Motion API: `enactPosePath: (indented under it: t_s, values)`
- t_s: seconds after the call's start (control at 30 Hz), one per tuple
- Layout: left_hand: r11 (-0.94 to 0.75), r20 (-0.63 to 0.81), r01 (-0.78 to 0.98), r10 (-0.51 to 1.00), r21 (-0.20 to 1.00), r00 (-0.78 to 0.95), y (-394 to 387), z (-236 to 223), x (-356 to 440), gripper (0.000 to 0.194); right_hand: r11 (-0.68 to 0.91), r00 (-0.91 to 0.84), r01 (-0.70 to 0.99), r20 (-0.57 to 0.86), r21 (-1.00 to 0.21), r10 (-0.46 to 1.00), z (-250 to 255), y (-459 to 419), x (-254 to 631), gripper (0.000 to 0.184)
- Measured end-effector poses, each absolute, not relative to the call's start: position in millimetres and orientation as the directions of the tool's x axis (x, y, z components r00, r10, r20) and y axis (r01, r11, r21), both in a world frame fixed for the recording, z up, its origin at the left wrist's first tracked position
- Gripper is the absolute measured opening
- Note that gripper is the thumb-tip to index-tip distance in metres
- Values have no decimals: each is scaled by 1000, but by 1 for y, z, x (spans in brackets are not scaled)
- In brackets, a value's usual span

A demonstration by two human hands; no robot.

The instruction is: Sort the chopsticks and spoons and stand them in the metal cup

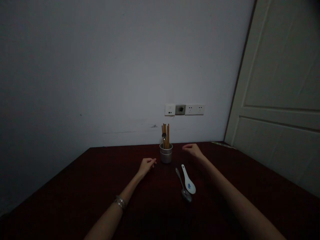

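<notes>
My left hand (pixel 147 166) is just left of a grey metal cup (pixel 166 158), apart from it, with its fingers loosely curled together and nothing visible in them. To the cup's right, my right hand (pixel 194 150) hovers over the table, its bent fingers slightly apart and pointing toward the cup. It holds nothing that I can see. Several wooden chopsticks (pixel 168 135) stand upright in the cup, along with a metal spoon (pixel 164 136) whose bowl is up. Below my right hand, a white ceramic spoon (pixel 189 185) with a blue mark lies beside a metal spoon (pixel 186 195).
The dark red table (pixel 75 196) meets a pale wall (pixel 125 83) at its far edge. Sockets and switch plates (pixel 194 109) are set in the wall behind the cup. A light panelled door (pixel 280 83) rises on the right.
</notes>
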State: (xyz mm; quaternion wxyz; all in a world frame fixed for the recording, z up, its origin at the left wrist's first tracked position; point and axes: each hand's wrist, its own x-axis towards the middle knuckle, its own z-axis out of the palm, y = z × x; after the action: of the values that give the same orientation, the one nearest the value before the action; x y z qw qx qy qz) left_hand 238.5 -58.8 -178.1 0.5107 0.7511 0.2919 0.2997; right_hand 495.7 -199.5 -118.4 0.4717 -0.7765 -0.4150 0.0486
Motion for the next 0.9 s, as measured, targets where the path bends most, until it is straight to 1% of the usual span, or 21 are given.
enactPosePath:
  t_s: [0.07,0.1,0.17,0.2,0.23,0.3,0.43,0.5,0.6,0.77,0.83,0.9]
  values:
    - [-320,160,133,742,938,651,-58,-179,240,42,-260,656,625,315,-736,686,-136,-219,499,20]
    - [-332,168,137,741,933,650,-58,-180,240,42,-293,645,677,354,-675,677,-145,-229,501,21]
    - [-366,189,151,740,918,646,-56,-181,241,42,-343,581,790,441,-509,684,-161,-247,503,25]
    - [-384,199,160,739,909,644,-56,-182,241,43,-362,548,826,460,-433,699,-168,-255,503,27]
    - [-400,207,169,737,901,643,-55,-182,241,43,-374,521,848,465,-375,716,-175,-263,504,30]
    - [-421,217,181,734,889,643,-55,-182,241,42,-385,494,868,455,-315,741,-185,-274,506,37]
    - [-453,227,202,726,868,650,-54,-183,240,43,-430,513,858,432,-280,742,-196,-284,511,49]
    - [-462,225,217,725,860,650,-53,-183,241,43,-457,524,852,417,-257,743,-197,-285,511,48]
    - [-465,213,237,725,853,655,-53,-184,241,44,-455,502,865,409,-213,762,-197,-284,508,44]
    - [-454,202,229,719,861,665,-60,-177,239,42,-470,502,863,413,-184,760,-194,-285,502,42]
    - [-470,223,218,714,855,664,-65,-173,236,41,-475,503,862,412,-175,760,-192,-286,501,41]
    - [-531,285,217,705,819,649,-72,-170,233,40,-478,504,861,408,-173,761,-191,-286,499,40]
